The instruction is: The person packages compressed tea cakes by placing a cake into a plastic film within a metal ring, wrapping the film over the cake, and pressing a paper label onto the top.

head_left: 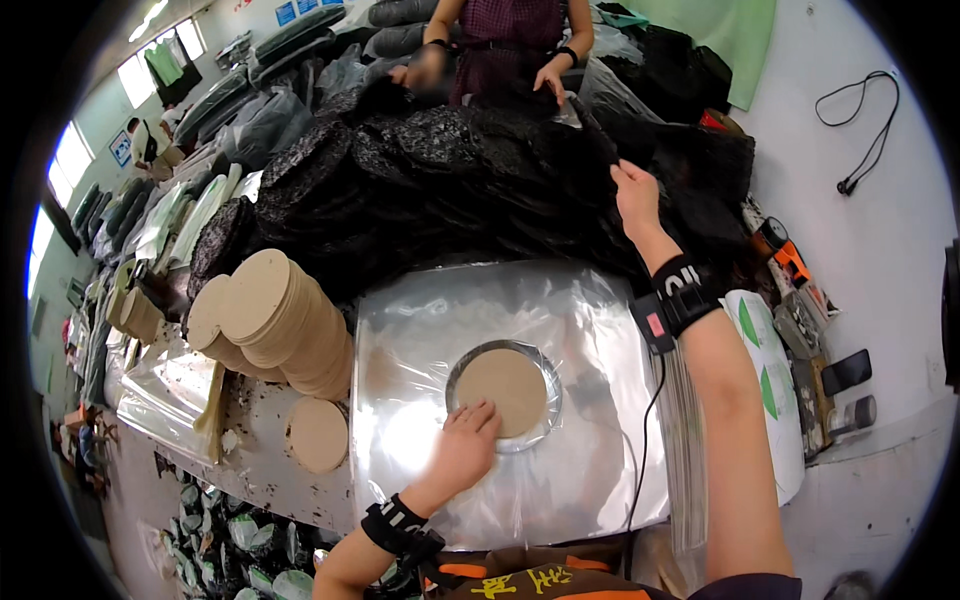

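Note:
My left hand (470, 442) lies with its fingers flat on a round tan cardboard disc (512, 390). The disc sits inside a round ring (553, 372) on a stack of clear plastic sheets or bags (600, 480). My right hand (636, 195) reaches far forward, its fingers closed on the edge of a black dried sheet that resembles seaweed (597, 135). Just beyond is a large heap of round black dried cakes (435, 140) of the same look. Part of what the right fingers pinch is hidden by the hand.
Tall stacks of cardboard discs (290, 310) stand at the left, with a loose disc (318, 435) nearby. Across the heap a person (510, 50) handles black sheets. A cable (648, 420) hangs from my right wrist. Packed bags (240, 560) lie below; a phone (847, 372) is at right.

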`<state>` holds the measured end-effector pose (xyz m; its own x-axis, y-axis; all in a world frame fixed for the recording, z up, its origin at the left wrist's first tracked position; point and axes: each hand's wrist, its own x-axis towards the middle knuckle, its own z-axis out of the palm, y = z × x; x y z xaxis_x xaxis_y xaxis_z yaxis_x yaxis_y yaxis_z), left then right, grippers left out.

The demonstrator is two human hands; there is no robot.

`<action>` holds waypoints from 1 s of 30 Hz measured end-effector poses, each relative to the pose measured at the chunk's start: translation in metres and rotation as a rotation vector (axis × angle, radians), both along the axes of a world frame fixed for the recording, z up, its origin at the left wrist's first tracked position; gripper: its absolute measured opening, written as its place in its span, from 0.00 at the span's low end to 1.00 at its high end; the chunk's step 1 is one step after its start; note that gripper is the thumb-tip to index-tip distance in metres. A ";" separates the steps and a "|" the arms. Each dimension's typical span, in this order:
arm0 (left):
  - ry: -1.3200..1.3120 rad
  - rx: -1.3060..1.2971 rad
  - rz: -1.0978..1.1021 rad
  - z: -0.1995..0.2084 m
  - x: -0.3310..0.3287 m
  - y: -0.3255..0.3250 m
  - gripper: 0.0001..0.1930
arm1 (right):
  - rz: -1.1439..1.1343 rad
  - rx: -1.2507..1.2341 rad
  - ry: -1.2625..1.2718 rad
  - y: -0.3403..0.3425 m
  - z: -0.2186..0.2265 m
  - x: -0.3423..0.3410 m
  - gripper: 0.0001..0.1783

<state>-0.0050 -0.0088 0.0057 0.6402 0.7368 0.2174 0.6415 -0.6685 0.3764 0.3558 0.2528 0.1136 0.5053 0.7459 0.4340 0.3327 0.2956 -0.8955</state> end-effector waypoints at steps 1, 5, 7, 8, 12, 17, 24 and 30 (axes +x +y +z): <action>-0.037 -0.041 0.005 0.005 -0.011 -0.002 0.19 | -0.057 0.061 -0.350 -0.033 0.017 -0.026 0.15; -0.579 0.177 0.282 0.043 -0.027 -0.006 0.23 | 0.242 0.334 -0.985 -0.184 -0.020 -0.079 0.16; -0.488 0.214 0.241 0.053 -0.035 0.000 0.21 | 0.655 0.277 -1.128 -0.262 -0.072 -0.125 0.17; -0.422 0.088 0.144 0.060 -0.022 0.013 0.22 | 0.787 0.188 -1.272 -0.290 -0.115 -0.119 0.22; 0.093 -0.132 0.063 0.019 -0.012 0.037 0.58 | 0.769 -0.155 -1.030 -0.282 -0.073 -0.138 0.49; 0.524 -0.146 0.122 0.014 0.022 0.060 0.70 | 0.581 -0.683 -1.380 -0.224 -0.104 -0.186 0.76; 0.558 -0.194 0.166 -0.036 0.021 0.066 0.70 | 0.868 -0.640 -1.171 -0.213 -0.113 -0.178 0.52; 0.615 -0.297 0.164 -0.005 0.025 0.068 0.73 | -0.207 0.060 -1.016 -0.048 -0.012 -0.081 0.43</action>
<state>0.0202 0.0587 0.0003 0.4577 0.8066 -0.3741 0.8804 -0.4698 0.0644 0.2743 0.2045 0.1018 -0.0038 0.6492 0.7606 0.9718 0.1817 -0.1502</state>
